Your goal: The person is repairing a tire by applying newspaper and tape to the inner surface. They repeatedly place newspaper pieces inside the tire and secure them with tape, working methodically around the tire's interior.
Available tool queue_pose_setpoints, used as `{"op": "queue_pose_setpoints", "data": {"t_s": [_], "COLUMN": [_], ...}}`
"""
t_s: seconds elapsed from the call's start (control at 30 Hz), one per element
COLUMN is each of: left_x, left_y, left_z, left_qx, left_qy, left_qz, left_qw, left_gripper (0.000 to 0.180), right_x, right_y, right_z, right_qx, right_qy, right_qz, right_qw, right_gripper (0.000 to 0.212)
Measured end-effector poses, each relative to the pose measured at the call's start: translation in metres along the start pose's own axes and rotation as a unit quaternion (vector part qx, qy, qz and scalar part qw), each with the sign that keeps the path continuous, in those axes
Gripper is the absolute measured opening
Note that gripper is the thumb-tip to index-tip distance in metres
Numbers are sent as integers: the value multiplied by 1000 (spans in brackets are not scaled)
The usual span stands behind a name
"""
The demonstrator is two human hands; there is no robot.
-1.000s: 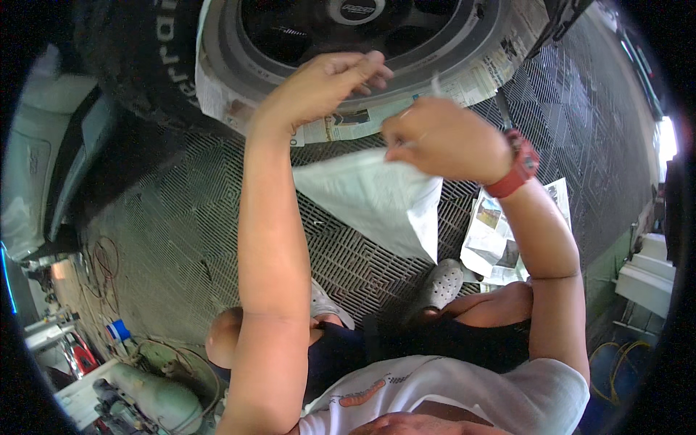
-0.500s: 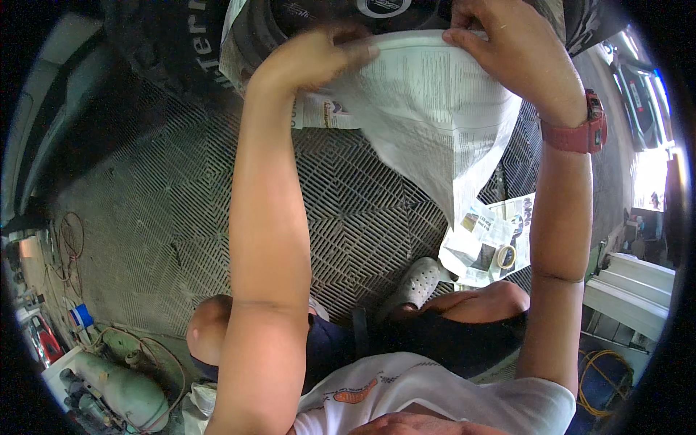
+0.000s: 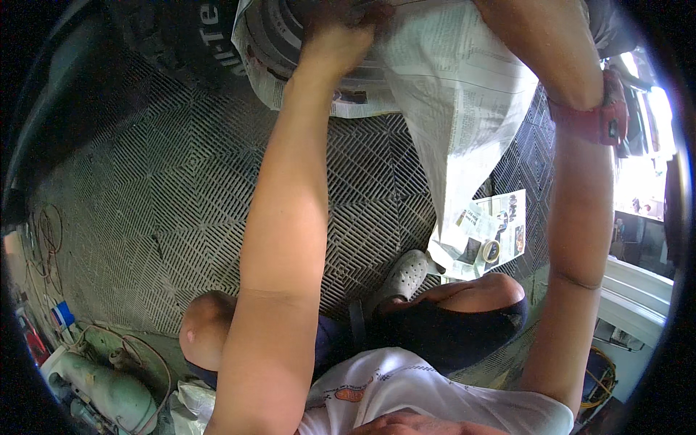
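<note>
A newspaper sheet point(image 3: 464, 94) hangs in front of the wheel point(image 3: 283, 36), its lower corner trailing down toward the floor. My left hand point(image 3: 337, 43) is at the sheet's left side, close against the wheel; its fingers are dark and smeared by motion. At the sheet's upper right is my right hand point(image 3: 518, 25), with a red watch point(image 3: 605, 109) on the wrist. The top edge of the picture cuts off its fingers. More newspaper point(image 3: 264, 87) lies around the wheel's lower left edge, next to a black tyre point(image 3: 174, 51) with raised white letters.
On the gridded floor mat point(image 3: 181, 196) lie printed newspaper pages point(image 3: 513, 214) with a roll of tape point(image 3: 491, 251) on them, near my grey clog point(image 3: 406, 275). A green tank point(image 3: 109, 384) with hoses stands at lower left. White panels point(image 3: 638, 290) stand at right.
Both hands have moved up and to the right, and the newspaper's top edge has gone up with them. More newspaper around the wheel's lower edge now shows.
</note>
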State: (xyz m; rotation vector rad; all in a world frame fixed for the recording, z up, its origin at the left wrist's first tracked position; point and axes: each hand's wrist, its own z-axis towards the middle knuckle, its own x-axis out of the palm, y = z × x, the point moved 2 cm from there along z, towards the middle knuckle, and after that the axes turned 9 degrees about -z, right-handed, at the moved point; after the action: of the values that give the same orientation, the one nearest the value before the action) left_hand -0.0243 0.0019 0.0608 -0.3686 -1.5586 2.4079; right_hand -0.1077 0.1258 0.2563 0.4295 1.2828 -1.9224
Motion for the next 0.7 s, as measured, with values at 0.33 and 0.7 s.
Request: {"op": "queue_pose_setpoints", "data": {"t_s": [0.33,0.7], "left_x": [-24,-15], "left_y": [41,66], "left_z": [13,7], "left_qx": [7,-112], "left_qy": [73,-25], "left_qz": [-85,-113], "left_qw": [994,987], "left_gripper": [28,32], "right_x": [-8,1], "right_y": [-25,-71], "right_z": [-8,-30], "right_qx": [-69,-42], "right_qy": [25,-16], "right_qz": [-5,164], "right_qw": [997,985], "right_gripper": [12,16]}}
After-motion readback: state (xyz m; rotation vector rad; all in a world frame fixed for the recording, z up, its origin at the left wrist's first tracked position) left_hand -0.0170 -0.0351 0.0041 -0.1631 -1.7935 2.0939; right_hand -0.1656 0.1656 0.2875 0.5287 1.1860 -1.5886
